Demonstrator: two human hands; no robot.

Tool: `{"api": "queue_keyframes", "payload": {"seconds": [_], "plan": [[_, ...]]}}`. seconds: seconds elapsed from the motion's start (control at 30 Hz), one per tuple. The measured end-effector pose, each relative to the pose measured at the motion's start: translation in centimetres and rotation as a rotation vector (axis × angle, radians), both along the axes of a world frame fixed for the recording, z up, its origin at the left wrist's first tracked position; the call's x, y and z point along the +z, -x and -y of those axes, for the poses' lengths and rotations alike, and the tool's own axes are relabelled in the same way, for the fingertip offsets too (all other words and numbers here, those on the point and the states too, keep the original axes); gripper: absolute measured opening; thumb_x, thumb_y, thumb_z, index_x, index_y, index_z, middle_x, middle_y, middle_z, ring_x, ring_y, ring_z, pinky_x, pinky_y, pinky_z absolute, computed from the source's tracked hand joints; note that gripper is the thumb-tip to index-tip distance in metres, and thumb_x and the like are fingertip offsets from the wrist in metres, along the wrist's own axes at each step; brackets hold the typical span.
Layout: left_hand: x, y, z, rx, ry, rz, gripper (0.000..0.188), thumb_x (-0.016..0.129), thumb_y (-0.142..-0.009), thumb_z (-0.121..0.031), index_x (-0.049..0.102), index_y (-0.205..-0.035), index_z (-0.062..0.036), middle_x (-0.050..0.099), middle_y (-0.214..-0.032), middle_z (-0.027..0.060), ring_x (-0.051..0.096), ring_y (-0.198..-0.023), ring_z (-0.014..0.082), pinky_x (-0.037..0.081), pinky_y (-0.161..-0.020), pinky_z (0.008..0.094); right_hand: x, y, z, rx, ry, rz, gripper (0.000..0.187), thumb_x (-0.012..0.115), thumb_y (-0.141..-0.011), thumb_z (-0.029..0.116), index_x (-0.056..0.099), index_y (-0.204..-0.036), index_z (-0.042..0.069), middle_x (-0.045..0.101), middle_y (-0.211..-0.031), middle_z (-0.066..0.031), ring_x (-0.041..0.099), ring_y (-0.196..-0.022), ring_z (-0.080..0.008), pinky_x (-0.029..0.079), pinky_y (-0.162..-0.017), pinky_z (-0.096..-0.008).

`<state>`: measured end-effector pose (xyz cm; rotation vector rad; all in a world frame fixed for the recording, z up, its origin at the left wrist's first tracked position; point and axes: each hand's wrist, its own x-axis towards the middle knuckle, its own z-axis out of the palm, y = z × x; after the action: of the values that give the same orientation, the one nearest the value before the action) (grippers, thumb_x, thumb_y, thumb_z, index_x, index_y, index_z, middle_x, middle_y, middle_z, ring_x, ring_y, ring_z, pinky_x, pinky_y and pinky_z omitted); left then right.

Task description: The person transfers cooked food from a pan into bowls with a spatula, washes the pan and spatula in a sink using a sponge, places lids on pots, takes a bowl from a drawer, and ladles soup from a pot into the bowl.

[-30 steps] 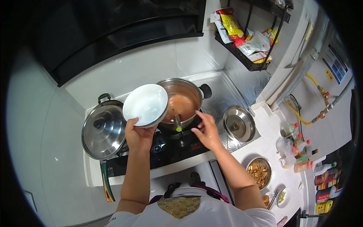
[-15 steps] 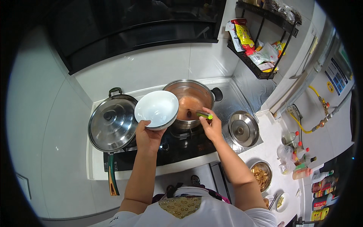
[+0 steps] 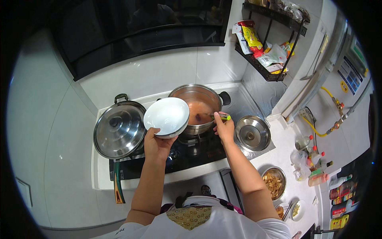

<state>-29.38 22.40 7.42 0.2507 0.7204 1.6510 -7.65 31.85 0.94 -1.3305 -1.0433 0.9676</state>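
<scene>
My left hand [image 3: 157, 146] grips a white bowl [image 3: 166, 113] by its near edge, thumb over the rim. The bowl looks empty and tilts toward the pot, overlapping its left side in view. In my right hand [image 3: 225, 129] is a ladle [image 3: 225, 117] with a green-ended handle, my fingers closed round it. Its lower end dips into reddish-brown liquid [image 3: 202, 106] inside a steel pot [image 3: 217, 99], so its head is mostly hidden. The pot stands on a black stove [image 3: 199, 157].
A lidded pan [image 3: 113, 137] with a green handle sits left of the pot. To the right are a steel basin [image 3: 260, 137], a bowl of brown food pieces [image 3: 273, 184], a small white dish [image 3: 298, 209] and several bottles [image 3: 318, 180]. A black rack [image 3: 260, 69] hangs at upper right.
My right hand has turned the ladle so its handle lies flatter, pointing right over the pot's rim. The bowl in my left hand has moved slightly. The view has shifted a little.
</scene>
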Motion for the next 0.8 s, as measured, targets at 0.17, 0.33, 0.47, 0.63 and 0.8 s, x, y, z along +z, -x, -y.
{"api": "queue_keyframes", "payload": {"seconds": [0.17, 0.33, 0.47, 0.63, 0.8], "plan": [[-0.1, 0.0, 0.5, 0.010, 0.074, -0.019, 0.063, 0.050, -0.070, -0.014, 0.033, -0.129, -0.0004, 0.043, -0.124, 0.0210, 0.048, -0.113, 0.0371, 0.048, -0.086, 0.0523, 0.6, 0.1, -0.7, 0.012, 0.079, -0.007, 0.048, 0.068, -0.078, 0.038, 0.056, -0.107, 0.001, 0.060, -0.066, -0.0062, 0.056, -0.047, -0.0118, 0.044, -0.039, -0.0247], [-0.5, 0.1, 0.8, 0.013, 0.104, -0.057, 0.063, 0.049, -0.068, -0.013, 0.033, -0.128, 0.0001, 0.044, -0.122, 0.0216, 0.051, -0.109, 0.0371, 0.051, -0.082, 0.0509, -0.2, -0.7, -2.0, -0.008, 0.040, 0.015, 0.032, 0.067, -0.078, 0.029, 0.063, -0.096, 0.004, 0.063, -0.067, -0.0079, 0.061, -0.052, -0.0161, 0.049, -0.048, -0.0286], [-0.9, 0.6, 0.9, 0.032, 0.075, -0.080, 0.063, 0.048, -0.067, -0.013, 0.035, -0.126, 0.0020, 0.048, -0.117, 0.0221, 0.056, -0.101, 0.0375, 0.054, -0.076, 0.0497, 1.2, -2.0, -2.0, 0.153, -0.313, 0.480, 0.023, 0.066, -0.074, 0.020, 0.065, -0.091, 0.005, 0.066, -0.078, -0.0129, 0.065, -0.067, -0.0255, 0.052, -0.064, -0.0331], [-1.2, 1.0, 0.5, 0.056, 0.057, -0.094, 0.062, 0.048, -0.065, -0.011, 0.036, -0.124, 0.0049, 0.051, -0.114, 0.0226, 0.058, -0.098, 0.0378, 0.055, -0.075, 0.0489, 3.8, -3.1, -1.2, 0.321, -0.515, 0.757, 0.023, 0.065, -0.073, 0.015, 0.066, -0.093, 0.004, 0.066, -0.089, -0.0150, 0.064, -0.083, -0.0303, 0.050, -0.076, -0.0349], [-1.0, 0.6, 0.3, 0.025, 0.044, -0.109, 0.063, 0.047, -0.064, -0.010, 0.036, -0.124, 0.0050, 0.051, -0.114, 0.0227, 0.058, -0.098, 0.0372, 0.055, -0.075, 0.0487, 2.8, -3.3, -1.0, 0.333, -0.562, 0.721, 0.022, 0.065, -0.074, 0.015, 0.066, -0.092, 0.003, 0.066, -0.088, -0.0145, 0.064, -0.083, -0.0296, 0.050, -0.076, -0.0345]]}}
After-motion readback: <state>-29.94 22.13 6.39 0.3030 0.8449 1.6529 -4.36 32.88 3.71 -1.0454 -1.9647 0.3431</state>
